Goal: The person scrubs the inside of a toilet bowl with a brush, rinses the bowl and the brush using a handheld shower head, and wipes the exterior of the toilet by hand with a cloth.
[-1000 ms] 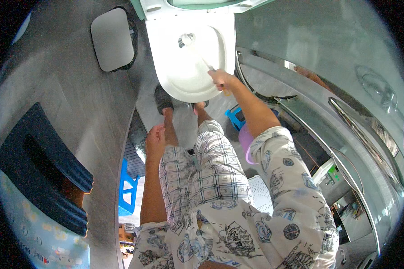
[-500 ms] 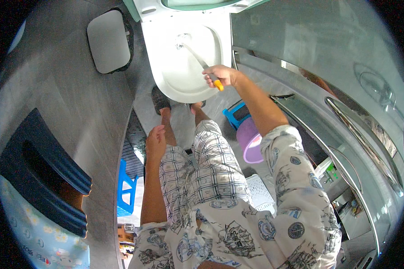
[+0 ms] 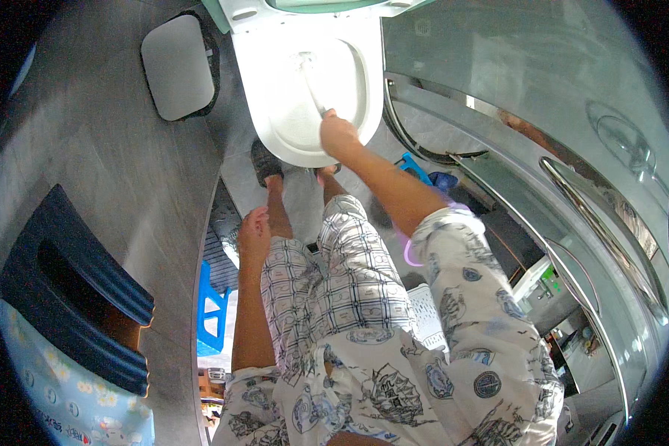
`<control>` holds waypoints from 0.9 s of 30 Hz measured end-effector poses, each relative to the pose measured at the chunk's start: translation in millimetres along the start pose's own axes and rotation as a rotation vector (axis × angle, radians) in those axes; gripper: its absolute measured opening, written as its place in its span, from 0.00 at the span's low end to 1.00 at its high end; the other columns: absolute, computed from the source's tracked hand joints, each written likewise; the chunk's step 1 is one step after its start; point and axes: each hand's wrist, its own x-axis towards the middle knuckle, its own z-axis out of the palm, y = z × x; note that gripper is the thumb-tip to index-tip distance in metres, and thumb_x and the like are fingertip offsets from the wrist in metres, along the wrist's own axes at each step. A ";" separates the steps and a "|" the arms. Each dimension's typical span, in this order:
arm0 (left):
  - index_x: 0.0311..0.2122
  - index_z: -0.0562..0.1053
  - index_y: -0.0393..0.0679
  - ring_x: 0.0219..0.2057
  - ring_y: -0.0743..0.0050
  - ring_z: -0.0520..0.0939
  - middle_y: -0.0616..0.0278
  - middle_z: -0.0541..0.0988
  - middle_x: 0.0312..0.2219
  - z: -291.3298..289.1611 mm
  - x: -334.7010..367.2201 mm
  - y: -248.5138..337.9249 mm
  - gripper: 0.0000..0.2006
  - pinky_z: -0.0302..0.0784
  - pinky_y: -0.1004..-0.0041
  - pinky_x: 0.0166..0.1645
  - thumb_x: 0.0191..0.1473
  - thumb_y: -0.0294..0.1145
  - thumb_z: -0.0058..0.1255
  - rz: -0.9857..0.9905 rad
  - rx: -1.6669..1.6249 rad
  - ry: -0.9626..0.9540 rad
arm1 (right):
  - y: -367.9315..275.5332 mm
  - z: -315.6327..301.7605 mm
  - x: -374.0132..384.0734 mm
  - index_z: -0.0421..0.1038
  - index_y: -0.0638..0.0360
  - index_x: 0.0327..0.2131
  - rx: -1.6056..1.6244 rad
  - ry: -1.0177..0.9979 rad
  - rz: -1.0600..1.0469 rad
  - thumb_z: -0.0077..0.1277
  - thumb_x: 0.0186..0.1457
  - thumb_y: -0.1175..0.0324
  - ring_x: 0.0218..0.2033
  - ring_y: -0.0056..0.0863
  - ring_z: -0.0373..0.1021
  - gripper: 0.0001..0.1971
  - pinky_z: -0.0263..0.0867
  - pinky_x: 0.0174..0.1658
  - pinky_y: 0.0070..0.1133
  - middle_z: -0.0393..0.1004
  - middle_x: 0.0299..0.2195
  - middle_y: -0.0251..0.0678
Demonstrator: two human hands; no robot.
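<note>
The white toilet (image 3: 374, 82) stands in front of me with its lid up. My right hand (image 3: 338, 135) is closed around the handle of a toilet brush (image 3: 316, 94), over the near part of the bowl. The brush slants away to the far end of the bowl, where its head is hard to make out in the glare. My hand hides the orange handle end. Beside my left leg hangs my left hand (image 3: 254, 234), empty, with its fingers loosely bent and partly apart.
A lidded bin (image 3: 177, 68) stands left of the toilet. On the right are a blue stool (image 3: 415, 168), a mostly covered purple basin (image 3: 412, 253) and a glass panel with a metal handle (image 3: 606, 241). Another blue stool (image 3: 212, 311) is at lower left.
My right hand has moved left and slightly nearer, turning so that it covers the orange handle end. The right forearm now hides more of the purple basin. My left hand has barely shifted.
</note>
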 end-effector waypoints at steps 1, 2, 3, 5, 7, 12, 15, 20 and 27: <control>0.46 0.71 0.40 0.39 0.62 0.80 0.52 0.78 0.37 0.5 1.2 7.4 0.12 0.75 0.69 0.42 0.57 0.27 0.42 -0.014 0.009 -0.022 | 15.5 -3.4 4.4 0.56 0.79 0.46 0.000 -0.002 0.030 0.44 0.54 0.73 0.41 0.45 0.75 0.19 0.73 0.41 0.29 0.74 0.38 0.60; 0.46 0.70 0.39 0.40 0.60 0.80 0.50 0.78 0.37 1.1 1.5 11.2 0.12 0.75 0.69 0.43 0.57 0.26 0.42 -0.028 0.019 -0.044 | 26.7 -4.2 10.2 0.56 0.79 0.46 -0.002 0.001 0.036 0.44 0.54 0.73 0.41 0.45 0.75 0.19 0.73 0.41 0.29 0.74 0.38 0.60; 0.46 0.70 0.39 0.40 0.60 0.80 0.50 0.78 0.37 2.3 1.7 13.3 0.12 0.75 0.69 0.43 0.57 0.26 0.42 -0.024 0.016 -0.048 | 37.0 -4.8 16.6 0.57 0.77 0.44 0.449 -0.175 0.080 0.43 0.56 0.71 0.36 0.40 0.73 0.17 0.72 0.36 0.26 0.72 0.35 0.54; 0.46 0.70 0.39 0.39 0.60 0.80 0.50 0.78 0.37 4.9 4.3 15.3 0.12 0.75 0.69 0.43 0.56 0.25 0.41 -0.017 0.021 -0.047 | 50.7 -9.2 29.0 0.58 0.71 0.42 1.354 -0.519 0.149 0.42 0.59 0.66 0.26 0.30 0.69 0.15 0.69 0.28 0.20 0.69 0.27 0.41; 0.46 0.70 0.39 0.38 0.60 0.80 0.51 0.78 0.37 4.8 3.5 12.9 0.13 0.75 0.69 0.43 0.56 0.25 0.41 -0.030 0.025 -0.050 | 49.2 -9.2 33.2 0.59 0.69 0.40 1.811 -0.704 0.176 0.41 0.60 0.64 0.21 0.24 0.67 0.14 0.68 0.24 0.17 0.68 0.24 0.35; 0.46 0.71 0.40 0.38 0.61 0.80 0.51 0.78 0.37 2.0 -1.6 10.8 0.13 0.75 0.68 0.42 0.55 0.24 0.42 -0.051 0.050 -0.079 | -0.4 -17.5 27.2 0.56 0.59 0.27 3.138 -1.071 -0.156 0.33 0.63 0.57 0.16 0.16 0.56 0.16 0.54 0.16 0.15 0.57 0.18 0.26; 0.45 0.71 0.41 0.39 0.61 0.80 0.52 0.78 0.37 -1.1 -8.4 -5.5 0.12 0.75 0.69 0.42 0.55 0.25 0.43 -0.039 0.042 -0.045 | -39.1 -8.4 31.0 0.53 0.53 0.21 2.931 -1.012 0.037 0.32 0.62 0.55 0.12 0.17 0.49 0.18 0.50 0.14 0.16 0.52 0.15 0.25; 0.45 0.71 0.41 0.39 0.60 0.80 0.52 0.78 0.37 2.2 -7.5 4.0 0.12 0.75 0.67 0.43 0.56 0.26 0.44 -0.081 0.011 -0.038 | -6.2 25.0 52.1 0.69 0.61 0.22 1.127 -0.294 -0.075 0.41 0.54 0.63 0.19 0.36 0.66 0.14 0.64 0.26 0.27 0.68 0.23 0.41; 0.45 0.71 0.41 0.39 0.58 0.79 0.51 0.77 0.38 -0.3 -13.5 -10.0 0.12 0.74 0.66 0.44 0.56 0.28 0.44 -0.050 0.025 -0.012 | 60.1 8.7 31.9 0.65 0.78 0.45 -0.259 0.028 -0.029 0.42 0.55 0.70 0.36 0.40 0.77 0.18 0.74 0.37 0.28 0.76 0.35 0.53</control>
